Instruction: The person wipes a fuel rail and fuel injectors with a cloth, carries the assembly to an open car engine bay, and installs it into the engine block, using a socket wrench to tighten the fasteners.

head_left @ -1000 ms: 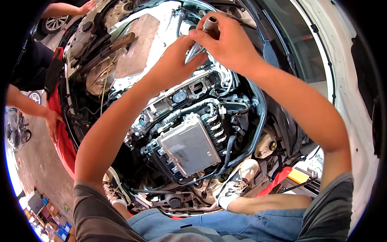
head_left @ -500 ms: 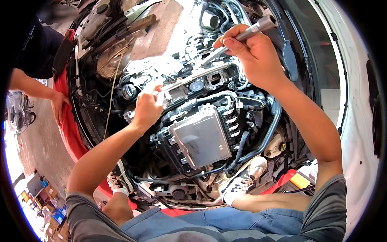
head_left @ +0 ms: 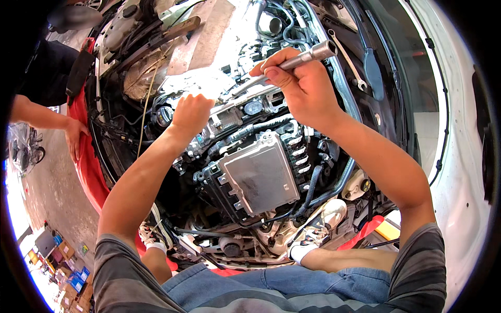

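Observation:
My right hand (head_left: 305,88) is closed around a long metal socket wrench (head_left: 308,56). The wide socket end points up and right, and the thin shaft slants down to the left over the engine (head_left: 224,122). My left hand (head_left: 193,115) is a curled fist above the left part of the engine, beyond the thin end of the shaft. Its fingertips are turned away, so what they hold, if anything, is hidden. Nearer to me, below both hands, sits a flat silver module (head_left: 261,175) with a black frame. A thick hose (head_left: 271,125) runs behind it.
A combination spanner (head_left: 348,61) lies on the right edge of the engine bay. A brown board (head_left: 203,36) rests at the far side. At the left, another person's hand (head_left: 77,138) touches the red cover (head_left: 88,161). My shoes (head_left: 323,221) stand inside the engine bay's near edge.
My right hand and the socket wrench have moved left and slightly nearer, uncovering the combination spanner. My left hand has shifted slightly up, and its fingers have turned out of sight.

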Available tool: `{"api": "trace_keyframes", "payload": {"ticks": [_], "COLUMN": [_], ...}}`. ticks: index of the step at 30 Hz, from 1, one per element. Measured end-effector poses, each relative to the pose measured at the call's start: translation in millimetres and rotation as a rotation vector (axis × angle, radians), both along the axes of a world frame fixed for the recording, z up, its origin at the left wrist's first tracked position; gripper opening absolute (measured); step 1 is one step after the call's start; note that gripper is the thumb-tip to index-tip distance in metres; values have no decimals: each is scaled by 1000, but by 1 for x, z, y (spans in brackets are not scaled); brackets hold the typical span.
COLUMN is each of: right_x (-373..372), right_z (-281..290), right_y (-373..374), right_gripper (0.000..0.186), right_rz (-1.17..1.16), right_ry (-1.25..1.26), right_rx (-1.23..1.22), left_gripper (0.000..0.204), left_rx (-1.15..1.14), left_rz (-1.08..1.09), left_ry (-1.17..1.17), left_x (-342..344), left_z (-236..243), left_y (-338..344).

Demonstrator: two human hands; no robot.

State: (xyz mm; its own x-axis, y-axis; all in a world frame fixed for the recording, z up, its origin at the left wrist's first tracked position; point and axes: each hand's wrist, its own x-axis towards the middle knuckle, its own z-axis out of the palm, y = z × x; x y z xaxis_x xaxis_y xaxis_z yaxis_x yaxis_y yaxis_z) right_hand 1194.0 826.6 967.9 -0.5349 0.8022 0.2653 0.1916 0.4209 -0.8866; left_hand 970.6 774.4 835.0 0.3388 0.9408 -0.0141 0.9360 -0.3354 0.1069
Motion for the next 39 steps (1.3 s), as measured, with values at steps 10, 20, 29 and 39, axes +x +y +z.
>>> {"api": "trace_keyframes", "payload": {"ticks": [10,20,29,39], "right_x": [9,-26,-14,-57], "right_z": [-15,17,-26,3], "right_y": [-17,11,-27,-21], "right_gripper": [9,7,10,20], "right_rz": [82,315,-170,-229], "right_ry": [124,-165,92,-105], "right_rx": [0,143,189,174], "left_gripper": [10,11,12,19], "left_rx": [-38,-113,-99,-77], "left_rz": [101,190,233,341], "left_ry": [-131,-226,-471,-540], "left_x": [2,10,13,5], "left_z": [-1,20,17,15], "left_y": [6,8,9,4]}}
